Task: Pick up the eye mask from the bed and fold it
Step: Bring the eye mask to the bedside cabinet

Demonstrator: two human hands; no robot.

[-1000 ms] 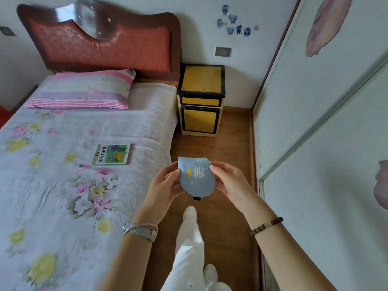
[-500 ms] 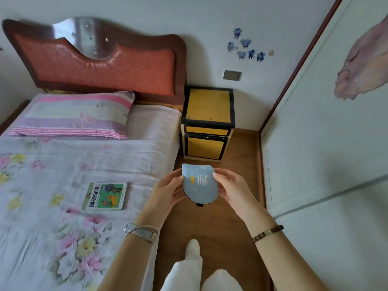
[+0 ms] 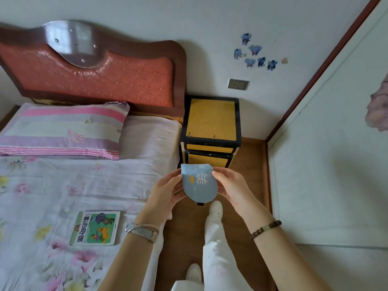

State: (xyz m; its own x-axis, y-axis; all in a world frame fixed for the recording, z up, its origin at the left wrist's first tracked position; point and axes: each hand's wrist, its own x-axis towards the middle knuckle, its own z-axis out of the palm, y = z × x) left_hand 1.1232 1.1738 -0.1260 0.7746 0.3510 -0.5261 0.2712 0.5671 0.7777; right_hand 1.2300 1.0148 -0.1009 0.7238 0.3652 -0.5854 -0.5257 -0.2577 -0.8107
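A light blue eye mask point(image 3: 199, 183) with white and yellow marks is folded in half and held upright in the air, over the wooden floor beside the bed point(image 3: 52, 185). My left hand point(image 3: 165, 194) grips its left edge and my right hand point(image 3: 233, 187) pinches its right edge. A small black strap end hangs below the mask.
A green picture book point(image 3: 95, 227) lies on the floral sheet near the bed's edge. A striped pillow point(image 3: 60, 129) rests by the red headboard. A yellow and black nightstand point(image 3: 211, 129) stands beyond my hands. White wardrobe doors point(image 3: 325, 164) line the right side.
The view has tilted up and shifted, so the bed and book appear lower. My hands still hold the folded mask, carried slightly nearer the nightstand.
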